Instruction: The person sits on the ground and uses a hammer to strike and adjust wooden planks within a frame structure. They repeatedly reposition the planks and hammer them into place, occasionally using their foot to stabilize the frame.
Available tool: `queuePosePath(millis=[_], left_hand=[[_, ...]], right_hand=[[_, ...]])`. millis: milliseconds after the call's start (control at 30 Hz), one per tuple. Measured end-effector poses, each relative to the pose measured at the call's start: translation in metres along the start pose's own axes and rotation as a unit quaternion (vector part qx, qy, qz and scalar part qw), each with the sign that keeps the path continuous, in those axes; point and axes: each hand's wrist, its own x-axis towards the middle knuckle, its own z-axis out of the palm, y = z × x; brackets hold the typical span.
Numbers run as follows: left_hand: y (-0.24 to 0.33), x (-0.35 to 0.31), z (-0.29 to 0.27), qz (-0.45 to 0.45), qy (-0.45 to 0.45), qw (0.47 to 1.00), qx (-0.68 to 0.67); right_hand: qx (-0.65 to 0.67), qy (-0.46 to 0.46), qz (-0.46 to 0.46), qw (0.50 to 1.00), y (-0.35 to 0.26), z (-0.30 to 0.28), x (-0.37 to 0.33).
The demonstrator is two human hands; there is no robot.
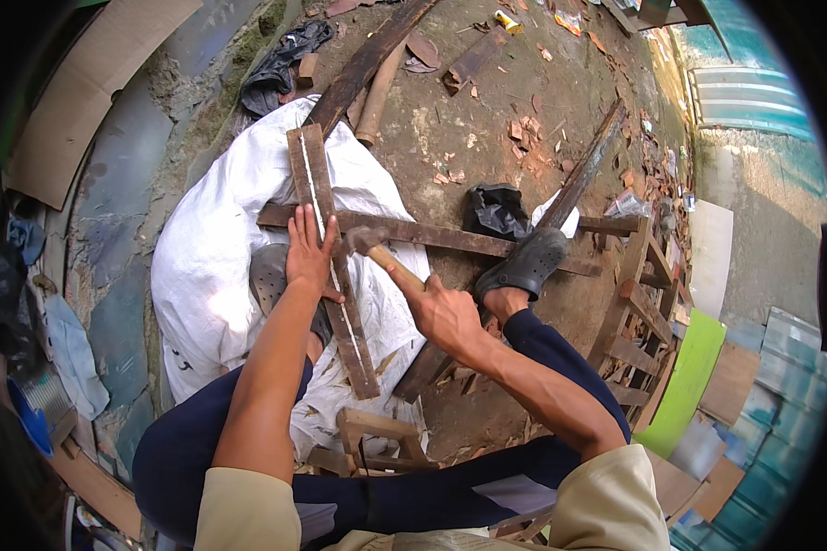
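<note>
My left hand (311, 255) lies with its fingers stretched out on a narrow brown wooden plank (349, 331), its thumb across the lower part. A white line runs along this plank. My right hand (446, 317) is closed around the wooden handle of a hammer (397, 268). The hammer's rusty head is just right of the plank, close to my left fingers; whether it touches the wood I cannot tell. Under the upright plank, a second plank (459, 239) runs crosswise to the right. A crumpled white sack (213, 248) spreads beneath the planks and my left foot.
My right foot in a dark clog (524, 264) is by the crosswise plank. Long dark beams (368, 62) lie beyond, near a black plastic bag (494, 209). A wooden frame (636, 308) stands at right, beside a green panel (685, 381). Cardboard (92, 101) leans at left.
</note>
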Motion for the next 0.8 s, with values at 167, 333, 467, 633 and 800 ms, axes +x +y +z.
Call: queuePosePath(millis=[167,333,467,633,800], left_hand=[[0.0,0.001,-0.007,0.002,0.0,1.0,0.0],[-0.007,-0.002,-0.004,0.011,0.029,0.999,-0.029],[-0.004,0.017,0.019,0.021,0.043,0.997,-0.054],[-0.008,0.004,-0.008,0.029,-0.009,0.999,-0.036],[-0.006,0.008,-0.01,0.024,-0.016,0.999,-0.036]], right_hand=[[-0.036,-0.011,0.007,0.999,0.025,0.022,-0.005],[-0.019,-0.017,0.023,0.999,0.002,0.027,-0.006],[-0.013,0.05,-0.127,0.99,0.0,0.023,-0.017],[0.002,0.04,0.088,0.995,0.045,0.001,-0.011],[0.035,0.075,-0.014,0.996,0.011,-0.008,-0.02]])
